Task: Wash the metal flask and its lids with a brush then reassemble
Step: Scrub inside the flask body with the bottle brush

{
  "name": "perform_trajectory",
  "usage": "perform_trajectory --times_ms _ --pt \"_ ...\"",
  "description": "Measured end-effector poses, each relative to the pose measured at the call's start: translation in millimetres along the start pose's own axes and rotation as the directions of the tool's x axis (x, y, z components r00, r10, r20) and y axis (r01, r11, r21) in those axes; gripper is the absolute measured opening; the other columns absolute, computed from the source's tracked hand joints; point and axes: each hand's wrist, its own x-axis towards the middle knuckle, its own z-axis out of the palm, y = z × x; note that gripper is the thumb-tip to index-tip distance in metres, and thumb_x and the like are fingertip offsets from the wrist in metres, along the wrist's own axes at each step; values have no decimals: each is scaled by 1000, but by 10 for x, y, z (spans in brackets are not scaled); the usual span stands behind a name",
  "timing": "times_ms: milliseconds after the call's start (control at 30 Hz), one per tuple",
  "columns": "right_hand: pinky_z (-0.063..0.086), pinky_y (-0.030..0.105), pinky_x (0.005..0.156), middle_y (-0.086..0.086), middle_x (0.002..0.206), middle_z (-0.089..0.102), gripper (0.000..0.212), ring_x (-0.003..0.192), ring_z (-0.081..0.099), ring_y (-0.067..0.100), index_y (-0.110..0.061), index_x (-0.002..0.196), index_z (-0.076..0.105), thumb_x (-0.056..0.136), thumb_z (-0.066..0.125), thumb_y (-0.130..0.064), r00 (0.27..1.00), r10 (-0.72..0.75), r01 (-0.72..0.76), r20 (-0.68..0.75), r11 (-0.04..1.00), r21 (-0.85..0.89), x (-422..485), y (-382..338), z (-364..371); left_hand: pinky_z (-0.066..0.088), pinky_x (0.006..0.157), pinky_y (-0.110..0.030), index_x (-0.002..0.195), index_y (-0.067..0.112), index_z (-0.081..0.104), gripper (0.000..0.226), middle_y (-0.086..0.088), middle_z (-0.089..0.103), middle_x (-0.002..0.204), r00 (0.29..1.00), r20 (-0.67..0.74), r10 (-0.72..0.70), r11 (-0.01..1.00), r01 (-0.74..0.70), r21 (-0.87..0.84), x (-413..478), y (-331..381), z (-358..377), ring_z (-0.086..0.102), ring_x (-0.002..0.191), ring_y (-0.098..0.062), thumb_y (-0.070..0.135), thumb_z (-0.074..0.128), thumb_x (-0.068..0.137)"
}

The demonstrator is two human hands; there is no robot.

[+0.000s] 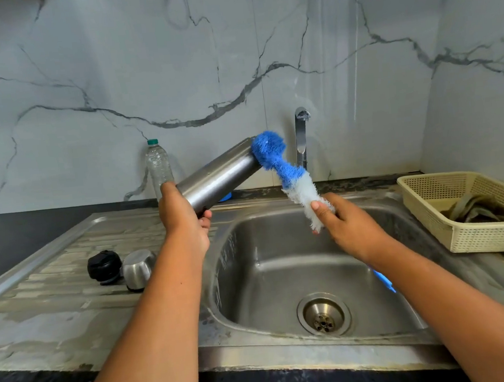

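Over the steel sink [291, 353], left hand [183, 222] grips the tilted brushed-metal flask [221, 175]; right hand [349, 227] clasps the blue-and-white brush [286, 172] at its mouth.

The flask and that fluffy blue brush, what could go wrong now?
The left hand grips the flask only at its bottom end, tilted up beside the sink, so it might slip and clang down. The right hand grips the brush by its soft white bristles, not the handle, so the brush may bend instead of going in.
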Motion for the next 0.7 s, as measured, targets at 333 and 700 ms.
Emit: perform_trajectory --times_ms 333,700 --pt "42 26 61 -2 83 72 34 65 57 6 -29 114 57 106 36 -54 997 40 -36 68 997 -66 37 38 5 29 35 -20 110 21 53 28 -10 56 98 982 70 174 971 -183 152 -27 -56 73 50 60 -18 43 46 95" --pt "42 27 61 -1 76 65 37 65 57 10 -30 108 58 104 35 -58 996 49 -46 72 998 -48 22 6 7 33 38 -19 111 20 55 27 -9 56 100 968 82 238 961 -247 124 -54 -66 82 52 69 -19 42 47 97"
